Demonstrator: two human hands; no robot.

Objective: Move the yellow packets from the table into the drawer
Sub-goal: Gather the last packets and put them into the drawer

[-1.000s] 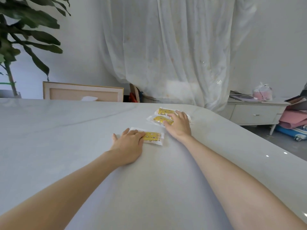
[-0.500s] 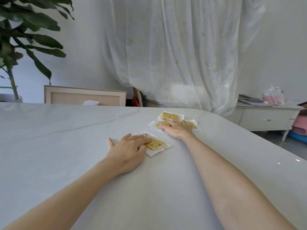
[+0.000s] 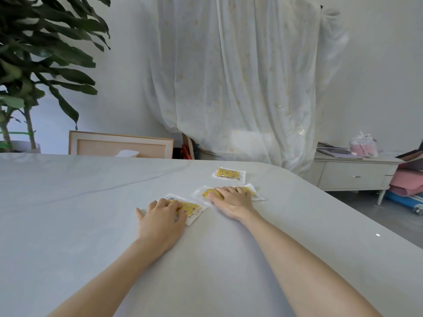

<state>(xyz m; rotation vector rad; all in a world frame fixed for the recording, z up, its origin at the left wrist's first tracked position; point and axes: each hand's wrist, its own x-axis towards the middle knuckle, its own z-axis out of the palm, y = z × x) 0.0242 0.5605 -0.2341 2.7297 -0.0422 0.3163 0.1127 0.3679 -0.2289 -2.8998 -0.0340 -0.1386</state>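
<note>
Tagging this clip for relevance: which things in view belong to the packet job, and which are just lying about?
Job: four yellow packets, table, left hand, right hand, perhaps cabinet drawer.
Lying about: plant, curtain, frame, pink bag.
</note>
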